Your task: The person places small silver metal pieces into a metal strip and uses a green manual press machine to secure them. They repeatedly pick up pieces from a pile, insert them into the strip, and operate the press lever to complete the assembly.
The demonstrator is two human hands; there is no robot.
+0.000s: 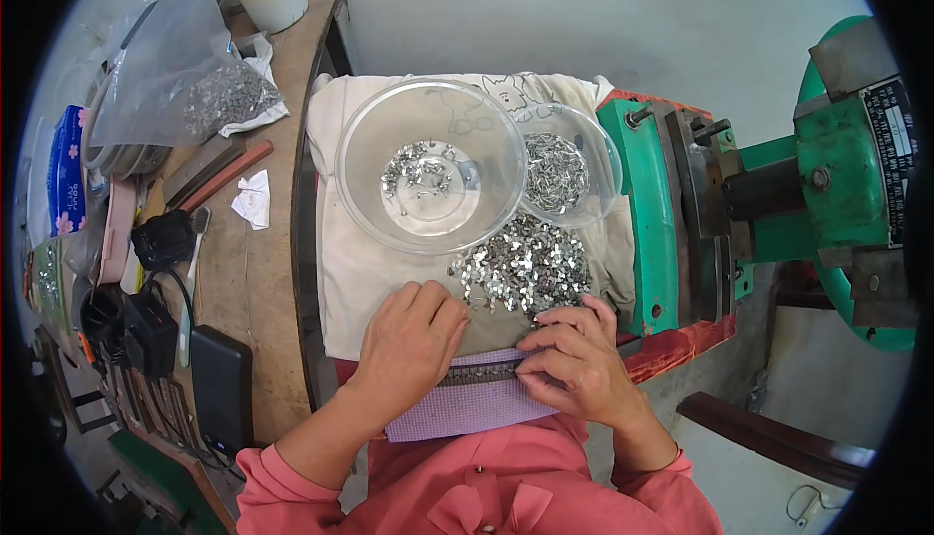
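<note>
A narrow dark metal strip (479, 374) with a row of small pieces along it lies on a purple checked cloth (457, 412) in front of me. My left hand (413, 336) is closed with curled fingers beside the strip's left end; its fingertips are hidden. At the other end, my right hand (579, 360) has its thumb and bent fingers around the strip. Just beyond both hands, a heap of small shiny metal pieces (525, 267) is spread on the beige cloth (365, 292).
Behind the heap stand a large clear tub (355, 195) and a smaller clear bowl (603, 180), both holding small metal parts. A green machine (657, 233) stands on the right. A wooden bench (263, 292) on the left carries a black box (222, 384), tools and plastic bags.
</note>
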